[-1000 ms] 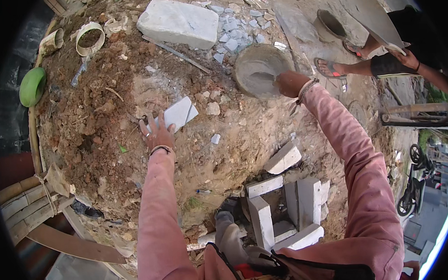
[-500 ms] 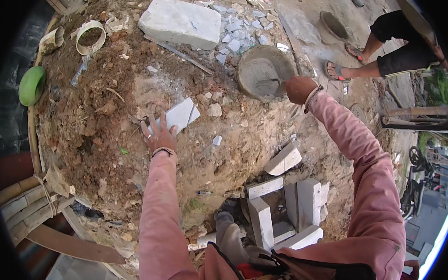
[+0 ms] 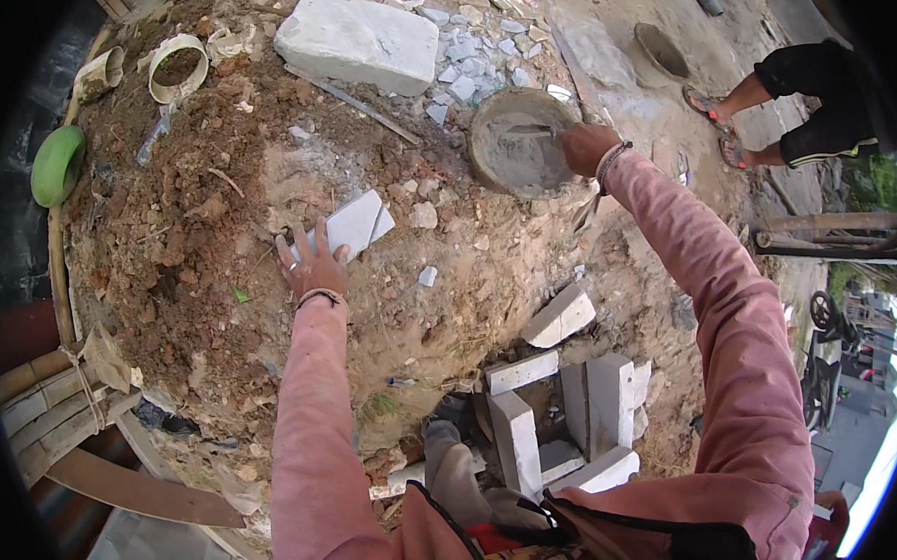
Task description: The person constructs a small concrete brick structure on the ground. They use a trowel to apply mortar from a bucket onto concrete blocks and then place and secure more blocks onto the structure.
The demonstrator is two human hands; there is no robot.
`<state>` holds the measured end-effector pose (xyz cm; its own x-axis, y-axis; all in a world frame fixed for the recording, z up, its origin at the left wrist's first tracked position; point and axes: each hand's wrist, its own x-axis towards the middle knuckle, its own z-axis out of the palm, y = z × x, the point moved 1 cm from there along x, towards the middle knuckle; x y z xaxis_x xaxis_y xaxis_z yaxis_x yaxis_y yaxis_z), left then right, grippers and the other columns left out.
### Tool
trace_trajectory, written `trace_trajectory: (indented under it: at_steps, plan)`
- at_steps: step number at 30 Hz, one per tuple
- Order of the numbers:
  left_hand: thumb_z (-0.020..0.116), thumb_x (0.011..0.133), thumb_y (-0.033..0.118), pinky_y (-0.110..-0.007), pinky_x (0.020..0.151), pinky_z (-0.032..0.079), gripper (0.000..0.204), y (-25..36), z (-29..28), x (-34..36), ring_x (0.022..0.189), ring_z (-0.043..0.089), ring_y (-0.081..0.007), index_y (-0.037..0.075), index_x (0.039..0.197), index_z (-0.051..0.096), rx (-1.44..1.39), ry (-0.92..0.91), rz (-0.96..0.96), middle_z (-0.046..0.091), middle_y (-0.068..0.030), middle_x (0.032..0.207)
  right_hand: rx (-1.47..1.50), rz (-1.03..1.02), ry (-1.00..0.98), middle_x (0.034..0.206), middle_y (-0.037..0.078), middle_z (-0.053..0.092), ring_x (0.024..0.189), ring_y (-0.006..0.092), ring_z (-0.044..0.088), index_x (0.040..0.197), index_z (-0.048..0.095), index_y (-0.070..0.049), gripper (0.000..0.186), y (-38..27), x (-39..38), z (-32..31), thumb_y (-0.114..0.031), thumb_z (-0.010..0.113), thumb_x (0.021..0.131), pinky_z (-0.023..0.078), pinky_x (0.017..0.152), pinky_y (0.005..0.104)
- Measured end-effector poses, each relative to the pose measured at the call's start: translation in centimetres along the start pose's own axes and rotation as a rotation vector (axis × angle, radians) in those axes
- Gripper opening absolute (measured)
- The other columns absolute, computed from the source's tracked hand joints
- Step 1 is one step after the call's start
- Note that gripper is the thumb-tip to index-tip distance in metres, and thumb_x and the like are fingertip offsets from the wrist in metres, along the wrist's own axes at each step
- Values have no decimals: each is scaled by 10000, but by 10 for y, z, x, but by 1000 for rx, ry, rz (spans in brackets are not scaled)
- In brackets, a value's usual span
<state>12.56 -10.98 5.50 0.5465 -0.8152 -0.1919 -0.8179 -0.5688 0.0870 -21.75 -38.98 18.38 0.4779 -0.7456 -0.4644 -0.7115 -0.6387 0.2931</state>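
My left hand (image 3: 311,262) is spread out over the dirt, its fingers resting by the near end of two flat pale grey tile pieces (image 3: 356,225). At the upper right, my right hand (image 3: 591,149) is closed round the handle of a trowel; the handle is hidden by the fingers. The trowel's blade (image 3: 528,129) reaches into a round bucket (image 3: 479,157) of wet grey mortar (image 3: 533,162).
A large white block (image 3: 358,42) lies beyond, with tile shards (image 3: 466,67) beside it. White blocks form a square frame (image 3: 516,442) by my leg. A person in black shorts (image 3: 805,79) stands at the right. A green round object (image 3: 58,167) sits far left.
The trowel blade has shifted up and toward the far side of the bucket, with my right hand slightly farther away. The person at the right has stepped farther right. My left hand stays put.
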Motion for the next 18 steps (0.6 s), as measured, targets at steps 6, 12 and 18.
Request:
trace_trajectory:
  at_steps: [6, 12, 18]
  plan:
    - [624, 883, 463, -573, 1125, 242, 652, 1, -2, 2, 1420, 159, -413, 294, 1464, 382, -9, 4, 18, 228, -108, 1555, -8, -229, -105, 853, 192, 695, 834, 380, 680, 849, 690, -24, 159, -9, 3, -2, -107, 570, 786, 546, 716, 471]
    - [611, 892, 460, -583, 1121, 241, 634, -6, 4, -1, 1415, 173, -417, 289, 1460, 388, 5, 16, 42, 249, -117, 1545, -6, -90, -78, 934, 179, 708, 914, 353, 683, 915, 724, -39, 213, -27, 0, -11, -105, 554, 805, 549, 801, 425]
    - [653, 876, 406, -517, 1147, 233, 625, 4, -6, -2, 1395, 204, -425, 243, 1438, 433, -47, 52, 48, 320, -125, 1510, 13, -160, -59, 935, 176, 709, 895, 352, 687, 922, 722, -44, 199, -8, 10, 2, -112, 578, 804, 556, 775, 436]
